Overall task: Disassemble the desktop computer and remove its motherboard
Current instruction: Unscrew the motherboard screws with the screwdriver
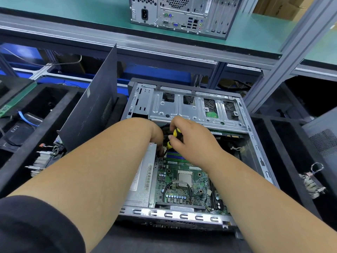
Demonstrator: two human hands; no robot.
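Two hands deep in the open desktop case (255, 136), lying on its side on the black bench. Right hand (191, 139) wrapped around a yellow-and-black screwdriver (173, 137), handle tilted, tip angled down toward the top-left corner of the motherboard (182, 181). Left hand (155, 136) curled in right next to it, fingertips down by the screwdriver tip; can't tell if pinching anything, fingers mostly hidden. Hands basically touching each other.

Motherboard seated flat in the bottom of the case, green, bare CPU (185, 179) in the middle with a black cable (166, 189) looped across it. Blue and green RAM slots (176, 155) just under the right hand. Silver power supply (144, 179) along the left edge of the board, partly under the left forearm. Metal drive cage (182, 108) across the far end of the case.

Dark side panel (93, 114) propped upright just left of the case. Finned heatsink (42, 161) lying further left. Second tower (184, 13) up on the green shelf (73, 13), rear ports facing the camera.
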